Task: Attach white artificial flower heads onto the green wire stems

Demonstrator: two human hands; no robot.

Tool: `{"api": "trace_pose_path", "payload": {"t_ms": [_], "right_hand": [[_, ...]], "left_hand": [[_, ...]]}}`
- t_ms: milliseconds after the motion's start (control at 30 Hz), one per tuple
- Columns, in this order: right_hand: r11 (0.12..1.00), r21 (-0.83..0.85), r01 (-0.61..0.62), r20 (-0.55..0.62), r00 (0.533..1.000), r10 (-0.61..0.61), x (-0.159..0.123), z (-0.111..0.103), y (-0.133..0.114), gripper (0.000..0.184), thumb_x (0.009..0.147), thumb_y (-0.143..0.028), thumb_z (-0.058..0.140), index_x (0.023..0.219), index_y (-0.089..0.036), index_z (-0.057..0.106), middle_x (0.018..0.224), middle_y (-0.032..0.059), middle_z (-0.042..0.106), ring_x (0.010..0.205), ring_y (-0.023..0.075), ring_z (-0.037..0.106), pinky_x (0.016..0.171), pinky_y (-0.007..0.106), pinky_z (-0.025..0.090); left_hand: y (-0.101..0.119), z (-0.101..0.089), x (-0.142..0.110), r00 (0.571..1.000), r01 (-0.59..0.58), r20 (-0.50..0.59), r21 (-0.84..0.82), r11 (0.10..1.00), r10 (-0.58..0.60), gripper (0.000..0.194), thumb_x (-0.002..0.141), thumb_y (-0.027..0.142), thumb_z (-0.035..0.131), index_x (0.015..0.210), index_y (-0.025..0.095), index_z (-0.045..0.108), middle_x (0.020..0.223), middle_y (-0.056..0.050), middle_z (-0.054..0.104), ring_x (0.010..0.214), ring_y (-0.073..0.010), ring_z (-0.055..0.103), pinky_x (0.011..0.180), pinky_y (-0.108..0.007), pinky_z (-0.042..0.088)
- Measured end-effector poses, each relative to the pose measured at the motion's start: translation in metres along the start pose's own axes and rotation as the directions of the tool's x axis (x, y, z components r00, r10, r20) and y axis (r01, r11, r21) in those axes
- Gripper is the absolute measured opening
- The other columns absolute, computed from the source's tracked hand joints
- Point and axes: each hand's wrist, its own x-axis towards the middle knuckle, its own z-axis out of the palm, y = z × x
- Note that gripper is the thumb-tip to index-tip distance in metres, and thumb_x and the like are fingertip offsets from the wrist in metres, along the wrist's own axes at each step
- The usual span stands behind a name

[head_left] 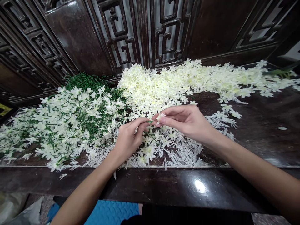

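Note:
My left hand (132, 134) pinches a thin green plastic stem (150, 121) between thumb and fingers. Against the stem's tip, my right hand (182, 118) holds a small cream artificial flower (160, 117) between thumb and forefinger. Whether the flower is seated on the stem, I cannot tell. Below both hands hang several white flowers (150, 151) on green stems. Close behind them spreads a heap of loose cream flower heads (152, 84). To the left of my left hand lies a pile of white flowers on green stems (70, 115).
Bare green stems (84, 82) are bunched at the back left. White plastic sprue sticks (185, 150) lie near the front edge of the dark wooden bench (262, 125). A carved wooden backrest (89, 34) rises behind. A blue mat (112, 212) shows below.

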Motion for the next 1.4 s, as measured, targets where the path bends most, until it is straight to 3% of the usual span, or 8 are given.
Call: {"api": "trace_pose_path", "payload": {"t_ms": [100, 300, 467, 733, 867, 1067, 1400], "right_hand": [[0.999, -0.032, 0.009, -0.005, 1.0, -0.009, 0.0, 0.001, 0.0, 0.01, 0.083, -0.029, 0.067, 0.088, -0.022, 0.07, 0.084, 0.0035, 0.071, 0.079, 0.0168, 0.069, 0.075, 0.035, 0.059], [0.995, -0.1, 0.017, 0.024, 1.0, -0.015, -0.001, 0.003, 0.0, 0.01, 0.085, -0.027, 0.064, 0.091, -0.02, 0.067, 0.078, 0.0023, 0.07, 0.066, 0.0144, 0.068, 0.063, 0.032, 0.059], [0.997, -0.073, 0.002, 0.006, 1.0, -0.002, -0.002, 0.004, 0.001, 0.009, 0.086, -0.026, 0.062, 0.093, -0.021, 0.067, 0.078, 0.0034, 0.071, 0.067, 0.0159, 0.069, 0.065, 0.035, 0.061], [0.997, -0.082, 0.002, -0.011, 1.0, -0.003, -0.004, 0.004, -0.003, 0.008, 0.084, -0.025, 0.064, 0.09, -0.022, 0.068, 0.08, 0.004, 0.072, 0.076, 0.0202, 0.071, 0.069, 0.039, 0.062], [0.988, -0.149, 0.043, 0.015, 0.999, -0.041, -0.006, 0.006, -0.005, 0.008, 0.085, -0.025, 0.061, 0.089, -0.023, 0.069, 0.081, 0.004, 0.071, 0.077, 0.0204, 0.07, 0.069, 0.039, 0.062], [0.971, -0.214, 0.104, 0.047, 0.994, -0.096, -0.007, 0.007, -0.003, 0.01, 0.086, -0.021, 0.059, 0.09, -0.022, 0.068, 0.08, 0.004, 0.071, 0.074, 0.0188, 0.069, 0.069, 0.037, 0.061], [0.892, -0.397, 0.217, 0.103, 0.976, -0.192, -0.007, 0.005, -0.003, 0.015, 0.088, -0.019, 0.053, 0.084, -0.02, 0.068, 0.08, 0.0027, 0.071, 0.069, 0.0157, 0.067, 0.057, 0.03, 0.057]], "left_hand": [[0.002, -0.001, 0.001, 0.998, 0.041, -0.04, -0.024, 0.999, -0.042, 0.022, 0.089, 0.008, 0.054, 0.102, 0.02, 0.067, 0.084, -0.003, 0.072, 0.071, -0.0114, 0.067, 0.062, -0.026, 0.058], [0.005, -0.002, 0.001, 0.995, 0.097, 0.005, -0.103, 0.99, -0.097, 0.022, 0.092, 0.016, 0.052, 0.109, 0.022, 0.065, 0.08, -0.003, 0.071, 0.052, -0.0095, 0.056, 0.043, -0.022, 0.046], [0.008, -0.003, 0.0, 0.993, 0.112, 0.055, -0.088, 0.99, -0.107, 0.023, 0.095, 0.023, 0.048, 0.112, 0.022, 0.064, 0.081, -0.004, 0.069, 0.063, -0.0117, 0.059, 0.048, -0.023, 0.044], [0.014, -0.004, 0.002, 0.996, 0.051, 0.07, -0.023, 0.998, -0.049, 0.021, 0.097, 0.021, 0.042, 0.095, 0.016, 0.063, 0.063, 0.002, 0.055, 0.051, -0.0084, 0.046, 0.045, -0.022, 0.035], [0.014, -0.004, 0.003, 0.996, -0.032, 0.089, 0.028, 0.999, 0.03, 0.022, 0.097, 0.018, 0.039, 0.085, 0.014, 0.058, 0.067, 0.0, 0.055, 0.054, -0.0092, 0.046, 0.049, -0.023, 0.036], [0.011, -0.002, 0.003, 0.985, -0.156, 0.091, 0.126, 0.98, 0.145, 0.018, 0.095, 0.016, 0.042, 0.088, 0.014, 0.058, 0.068, -0.001, 0.056, 0.061, -0.0128, 0.045, 0.058, -0.027, 0.037], [0.009, -0.003, 0.0, 0.972, -0.198, 0.163, 0.204, 0.959, 0.166, 0.016, 0.094, 0.017, 0.042, 0.09, 0.017, 0.057, 0.069, -0.001, 0.056, 0.063, -0.015, 0.044, 0.06, -0.03, 0.036]]}}
